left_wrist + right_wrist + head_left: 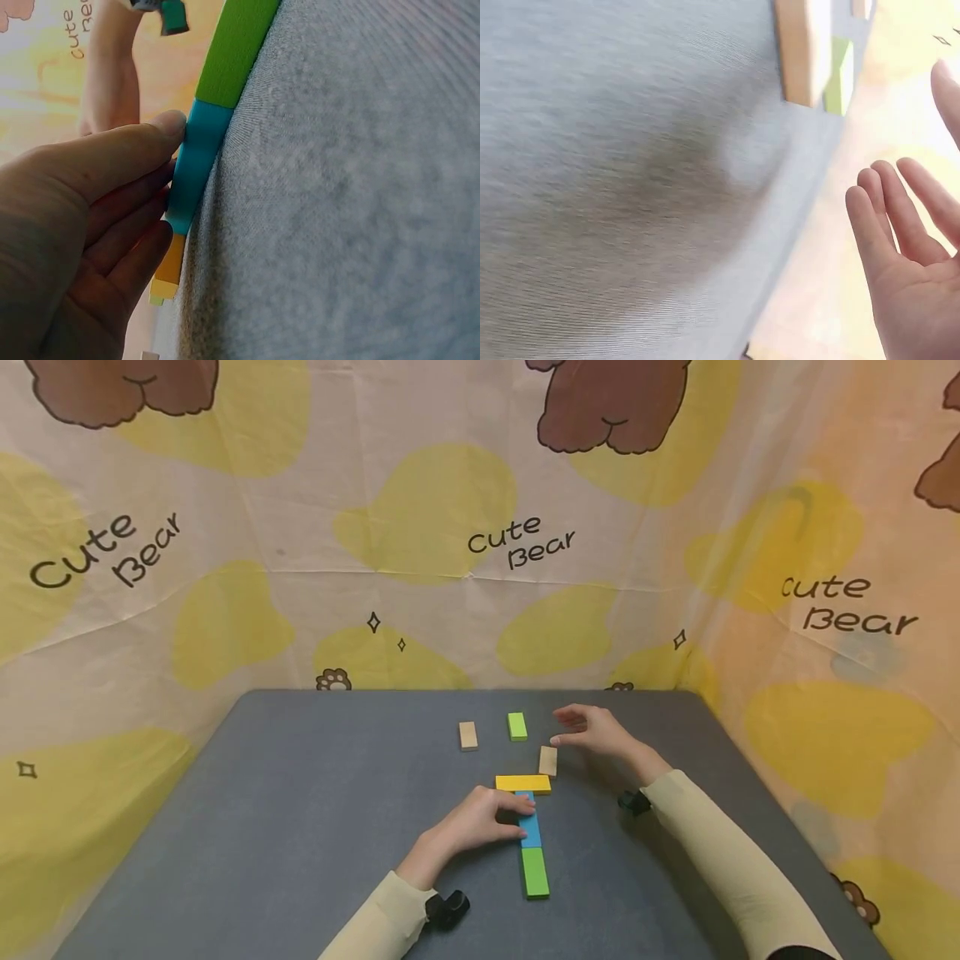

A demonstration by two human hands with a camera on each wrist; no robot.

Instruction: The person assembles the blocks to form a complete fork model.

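Flat rectangular blocks with smooth painted or bare wooden faces lie on a grey table (315, 793) whose top shows a fine woven, felt-like grain in the wrist views. Toward the near edge, a blue block (530, 827) and a long green block (535, 871) lie end to end in one line, and a yellow block (522, 783) lies crosswise at the blue one's far end, forming a T. The left hand (472, 823) rests on the table with its thumb and fingertips pressed against the left side of the blue block, fingers nearly straight. The right hand (596, 732) hovers open above the table nearer the far right corner, fingers spread and relaxed, holding nothing; just beside it lies a bare wooden block (548, 760), close to the yellow block's right end. Nearer the far edge lie a small green block (517, 726) and another plain wooden block (468, 735), apart from each other. Both arms wear pale cream sleeves (720, 852). Behind and around the table hangs a creased cloth backdrop (420, 527), cream with yellow blotches and brown bears, printed with "Cute Bear" several times.
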